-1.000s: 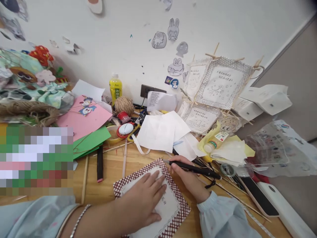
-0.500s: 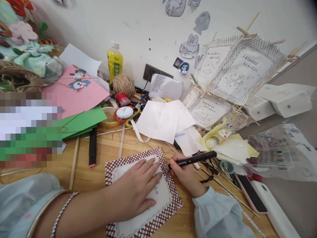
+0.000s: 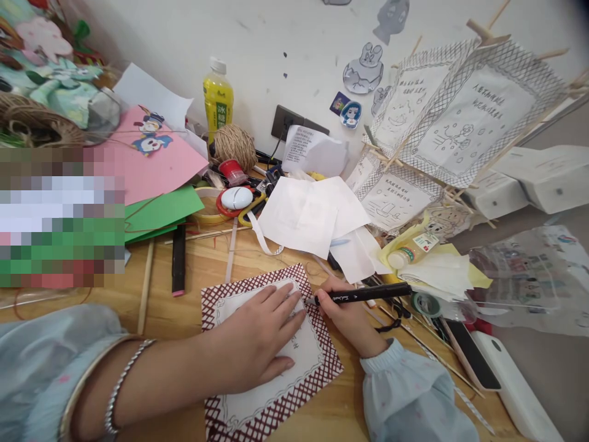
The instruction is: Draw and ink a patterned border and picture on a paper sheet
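On the wooden table lies a white sheet of paper (image 3: 301, 362) with a dark red crosshatched border and a wavy inner line. My left hand (image 3: 262, 337) rests flat across its middle, fingers stretched out, covering part of the drawing and writing. A black marker (image 3: 368, 293) is pinched in my right hand (image 3: 347, 313) at the sheet's upper right edge. The marker's tip points left, at the border near my left fingertips; whether it touches the paper I cannot tell.
Another black marker (image 3: 178, 261) and a thin wooden stick (image 3: 146, 288) lie to the left. Behind are white papers (image 3: 299, 215), a twine ball (image 3: 234, 147) and a yellow drink bottle (image 3: 218, 101). A stick-framed paper lantern (image 3: 478, 116) stands back right, with a phone (image 3: 472, 353) nearer.
The view has shifted slightly, so most things sit a little further right and higher. My left hand stays flat on the sheet, and my right hand still holds the marker at its border.
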Demonstrator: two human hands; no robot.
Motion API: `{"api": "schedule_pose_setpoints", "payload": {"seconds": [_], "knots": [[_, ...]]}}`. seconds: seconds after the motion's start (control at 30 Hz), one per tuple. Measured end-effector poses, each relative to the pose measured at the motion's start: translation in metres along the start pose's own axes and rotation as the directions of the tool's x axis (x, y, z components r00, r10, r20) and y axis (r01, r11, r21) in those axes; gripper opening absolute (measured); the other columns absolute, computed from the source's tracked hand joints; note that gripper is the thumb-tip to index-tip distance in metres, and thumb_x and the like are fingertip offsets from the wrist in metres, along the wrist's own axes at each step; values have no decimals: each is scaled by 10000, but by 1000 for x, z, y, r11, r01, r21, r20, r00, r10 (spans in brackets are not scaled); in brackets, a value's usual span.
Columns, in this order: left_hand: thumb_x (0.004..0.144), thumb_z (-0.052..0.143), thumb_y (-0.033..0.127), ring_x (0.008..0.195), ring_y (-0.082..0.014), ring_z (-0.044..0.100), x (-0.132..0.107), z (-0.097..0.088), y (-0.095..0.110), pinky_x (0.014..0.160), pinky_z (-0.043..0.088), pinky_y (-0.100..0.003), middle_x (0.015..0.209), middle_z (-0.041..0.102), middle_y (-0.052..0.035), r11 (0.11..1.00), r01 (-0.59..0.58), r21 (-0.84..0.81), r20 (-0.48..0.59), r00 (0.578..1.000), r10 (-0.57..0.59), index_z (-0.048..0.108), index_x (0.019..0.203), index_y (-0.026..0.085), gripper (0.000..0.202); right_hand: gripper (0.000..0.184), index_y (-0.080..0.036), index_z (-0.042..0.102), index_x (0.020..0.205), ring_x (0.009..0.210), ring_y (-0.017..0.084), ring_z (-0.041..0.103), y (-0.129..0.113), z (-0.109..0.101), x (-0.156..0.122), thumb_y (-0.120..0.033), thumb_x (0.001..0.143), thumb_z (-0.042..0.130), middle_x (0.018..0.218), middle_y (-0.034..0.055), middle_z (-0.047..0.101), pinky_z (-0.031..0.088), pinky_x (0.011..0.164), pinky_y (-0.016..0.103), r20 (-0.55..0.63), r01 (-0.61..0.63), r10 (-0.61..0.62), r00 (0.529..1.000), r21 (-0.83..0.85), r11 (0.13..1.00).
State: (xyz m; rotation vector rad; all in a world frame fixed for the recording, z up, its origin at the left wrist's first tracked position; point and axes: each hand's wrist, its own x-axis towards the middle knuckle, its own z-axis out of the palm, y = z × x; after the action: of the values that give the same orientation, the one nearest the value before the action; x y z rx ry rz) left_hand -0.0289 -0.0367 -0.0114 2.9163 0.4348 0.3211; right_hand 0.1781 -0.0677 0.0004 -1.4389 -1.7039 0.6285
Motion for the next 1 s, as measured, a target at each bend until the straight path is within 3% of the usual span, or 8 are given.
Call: {"api": "schedule_pose_setpoints", "payload": {"seconds": [0.47, 0.8, 1.0], "knots": [[896, 478, 480, 1296, -389, 378, 1, -2, 0, 1038, 284, -542, 1398, 438, -212, 1000, -11, 0, 3, 1000, 11, 488, 1327, 127, 557, 279, -224, 441, 530, 512, 135, 435, -2, -1, 0, -223, 804, 490, 505, -36, 461, 355, 522, 273, 4, -27, 27, 1000, 30, 999], [876, 531, 460, 1273, -390, 408, -1, 0, -1, 1036, 285, -550, 1391, 451, -193, 1000, -17, -25, -53, 998, 16, 511, 1304, 165, 520, 299, -224, 425, 523, 496, 130, 414, -1, -1, -1, -265, 806, 510, 504, -42, 440, 358, 507, 269, 23, -38, 37, 999, 52, 998], [876, 532, 459, 1297, -402, 373, 0, -3, 0, 1027, 293, -551, 1409, 427, -202, 1000, -7, -14, -3, 1000, 7, 499, 1320, 166, 533, 293, -221, 423, 519, 493, 127, 415, -3, -2, -1, -254, 798, 503, 501, -42, 438, 346, 506, 266, 32, -52, 49, 998, 83, 995]]}}
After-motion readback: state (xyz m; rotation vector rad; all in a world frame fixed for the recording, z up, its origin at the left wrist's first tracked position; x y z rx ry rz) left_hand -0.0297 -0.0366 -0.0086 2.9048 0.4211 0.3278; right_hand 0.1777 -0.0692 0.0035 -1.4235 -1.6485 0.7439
